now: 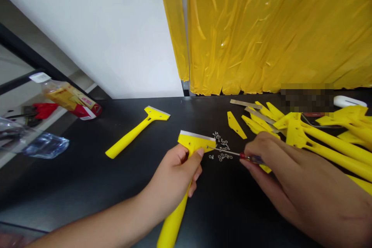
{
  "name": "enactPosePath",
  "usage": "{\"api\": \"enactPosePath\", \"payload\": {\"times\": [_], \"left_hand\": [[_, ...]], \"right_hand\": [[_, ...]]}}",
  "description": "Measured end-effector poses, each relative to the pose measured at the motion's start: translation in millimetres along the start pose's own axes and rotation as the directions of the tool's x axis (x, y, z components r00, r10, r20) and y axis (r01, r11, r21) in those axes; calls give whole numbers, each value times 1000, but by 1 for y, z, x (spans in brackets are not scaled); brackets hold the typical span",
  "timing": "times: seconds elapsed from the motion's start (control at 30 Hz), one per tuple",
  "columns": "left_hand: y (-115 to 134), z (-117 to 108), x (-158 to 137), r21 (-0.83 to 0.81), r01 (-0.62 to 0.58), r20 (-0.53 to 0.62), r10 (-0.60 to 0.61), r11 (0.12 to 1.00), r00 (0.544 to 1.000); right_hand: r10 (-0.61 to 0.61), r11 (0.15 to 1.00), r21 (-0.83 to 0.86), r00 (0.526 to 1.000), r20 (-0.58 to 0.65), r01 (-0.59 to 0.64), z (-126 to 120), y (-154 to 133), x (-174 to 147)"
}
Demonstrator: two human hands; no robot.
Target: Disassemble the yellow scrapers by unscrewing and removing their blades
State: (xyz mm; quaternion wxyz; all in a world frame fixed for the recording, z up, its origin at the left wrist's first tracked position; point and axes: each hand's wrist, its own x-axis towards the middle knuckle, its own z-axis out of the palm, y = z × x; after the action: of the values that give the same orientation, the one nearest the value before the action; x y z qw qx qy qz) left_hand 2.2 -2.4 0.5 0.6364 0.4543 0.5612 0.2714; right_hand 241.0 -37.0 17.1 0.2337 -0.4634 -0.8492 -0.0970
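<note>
My left hand (181,170) is wrapped round the neck of a yellow scraper (174,221), its thumb pressed on the head. A metal blade shows along the scraper's far edge. My right hand (285,178) grips a screwdriver (232,152) by its red and dark handle. The screwdriver's tip meets the right-hand screw spot on the scraper head. Just right of the head lies a scatter of small screws and nuts (223,151). Another yellow scraper (130,135), fitted with a blade, rests on the table to the left.
Several yellow scraper handles (334,151) and loose metal blades (246,104) are piled at the right on the black table (116,197). One yellow plate (236,125) lies apart. Drink bottles (72,97) stand or lie at the left. Yellow plastic sheeting (261,31) hangs behind.
</note>
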Motion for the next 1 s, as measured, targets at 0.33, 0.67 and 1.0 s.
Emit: {"api": "enactPosePath", "payload": {"times": [0.33,0.67,1.0], "left_hand": [[-4,0,-3,-3,-44,3,44,999,999],[-2,-3,-11,-49,-206,13,207,977,978],[15,-7,3,-283,-339,-134,313,897,940]], "right_hand": [[-24,1000,5,1000,9,24,0,3,-2],[111,978,167,991,77,-122,-3,11,-6],[126,991,47,991,46,-128,5,38,-7]]}}
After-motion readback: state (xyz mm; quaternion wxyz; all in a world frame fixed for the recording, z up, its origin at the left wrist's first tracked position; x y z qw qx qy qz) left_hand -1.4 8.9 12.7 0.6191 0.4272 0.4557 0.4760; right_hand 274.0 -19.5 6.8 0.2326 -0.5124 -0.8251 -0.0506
